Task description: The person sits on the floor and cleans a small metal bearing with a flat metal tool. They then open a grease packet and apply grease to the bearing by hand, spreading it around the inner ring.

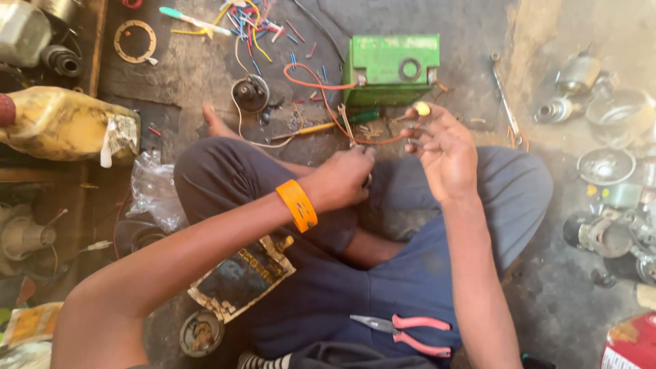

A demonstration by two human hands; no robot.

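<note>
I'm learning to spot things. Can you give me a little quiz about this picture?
1. True or false: the pink-handled pliers lie on the person's lap.
2. What colour is the band on the left wrist?
3. What does the red wire run toward: A) yellow jug, B) green box, C) wrench?

Key:
1. True
2. Orange
3. B; the right hand holds a small yellow-tipped part just in front of it.

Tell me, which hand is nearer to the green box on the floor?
Right. The right hand is raised just below the green box, near its right corner. The left hand is lower, over the lap, farther away.
</note>
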